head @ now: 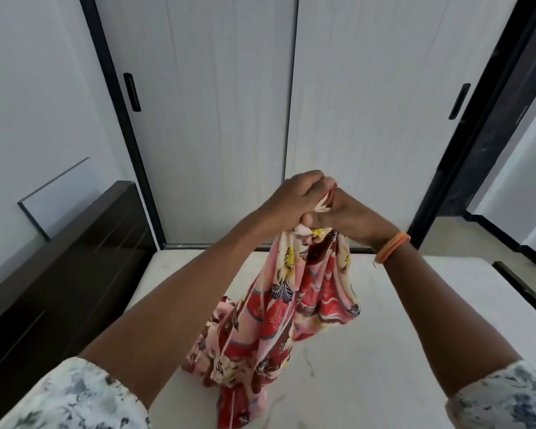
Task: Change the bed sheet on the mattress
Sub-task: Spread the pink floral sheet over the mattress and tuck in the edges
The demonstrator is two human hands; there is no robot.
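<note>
Behind our raised hands stands a wardrobe (pixel 217 119) with two pale sliding doors in black frames, a black handle (pixel 132 91) up to the left of our hands and a second handle (pixel 459 101) up to the right. Below our hands lies the bare white mattress (pixel 415 320), running from the foot of the wardrobe back toward us; faint marks show on its cover under our right forearm. To the left of our left arm a dark wooden headboard (pixel 59 274) runs along the mattress edge, and a thin rectangular outline sits on the pale wall above it.

From our hands hangs the sheet (pixel 279 320), a bunched floral cloth in red, pink, cream and yellow. It drops between our forearms in long folds, and its lower end rests in a heap on the mattress, beneath our left forearm and near the bottom of the view.

Our sleeves (pixel 72 397), white with grey mottling, end above the elbows on both arms.

Our left hand (pixel 294 201) is clenched round the gathered top of the sheet, thumb underneath. Our right hand (pixel 350 216) meets it knuckle to knuckle, and its fingers also grip the gathered cloth, a cream fold showing between the two hands.

On our right wrist sit orange bangles (pixel 392 247).
</note>
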